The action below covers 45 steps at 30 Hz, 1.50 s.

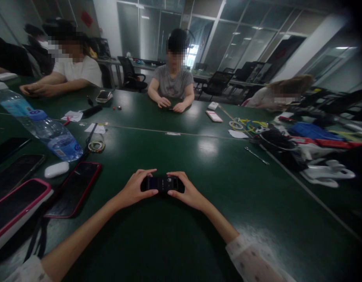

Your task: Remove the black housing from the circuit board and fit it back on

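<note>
A small black handheld device (161, 183) with a dark screen and faint white markings is held level just above or on the green table, in the middle of the view. My left hand (136, 185) grips its left end, thumb along the near edge and index finger stretched along the far side. Around the right end my right hand (185, 188) is closed, thumb in front and fingers behind. What the device exactly is, I cannot make out. The remaining fingers of both hands are partly hidden.
On the left of the green table (157, 149) lie a red-edged phone (75, 190), a white earbud case (57, 169), more phones and plastic bottles (56, 137). A wrench (256, 155) and piled cables (248, 125) lie right. Several people sit across the table.
</note>
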Tool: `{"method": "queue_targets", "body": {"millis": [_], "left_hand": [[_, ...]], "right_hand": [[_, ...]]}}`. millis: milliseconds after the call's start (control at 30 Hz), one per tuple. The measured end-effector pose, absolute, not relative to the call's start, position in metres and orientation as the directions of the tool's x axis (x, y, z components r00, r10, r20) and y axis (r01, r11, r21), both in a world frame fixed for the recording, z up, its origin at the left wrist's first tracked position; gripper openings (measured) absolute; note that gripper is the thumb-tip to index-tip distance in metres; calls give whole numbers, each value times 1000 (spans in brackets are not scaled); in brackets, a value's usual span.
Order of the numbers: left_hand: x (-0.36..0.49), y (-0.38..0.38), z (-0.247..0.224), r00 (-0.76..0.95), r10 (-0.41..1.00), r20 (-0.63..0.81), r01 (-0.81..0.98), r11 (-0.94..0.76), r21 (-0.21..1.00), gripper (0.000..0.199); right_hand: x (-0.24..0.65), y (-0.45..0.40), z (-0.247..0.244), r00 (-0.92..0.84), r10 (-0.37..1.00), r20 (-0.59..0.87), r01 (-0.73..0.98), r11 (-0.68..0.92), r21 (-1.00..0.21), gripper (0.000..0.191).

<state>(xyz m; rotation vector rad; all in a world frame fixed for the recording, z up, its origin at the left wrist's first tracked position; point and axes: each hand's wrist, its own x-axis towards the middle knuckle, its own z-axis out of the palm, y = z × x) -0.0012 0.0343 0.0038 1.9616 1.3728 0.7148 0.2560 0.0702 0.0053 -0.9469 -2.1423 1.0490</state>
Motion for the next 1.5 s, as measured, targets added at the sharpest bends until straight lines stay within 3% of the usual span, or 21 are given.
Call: {"method": "queue_targets", "body": {"millis": [333,1000,1233,1500], "left_hand": [[0,34,5,346,936,66,628,-283,725,62],[-1,33,9,362,932,30,628,-268,731,70],[-2,35,10,373,927,28,611,-269,745,48],[-2,35,8,329,944,-1,602,-209,770,48]], "right_hand": [[260,73,9,-583,810,66,370,336,-866,53],[258,74,10,-598,797,84,356,358,-863,54],[259,75,9,-601,794,87,343,355,-870,54],[258,74,10,-610,787,95,347,373,-861,54]]}}
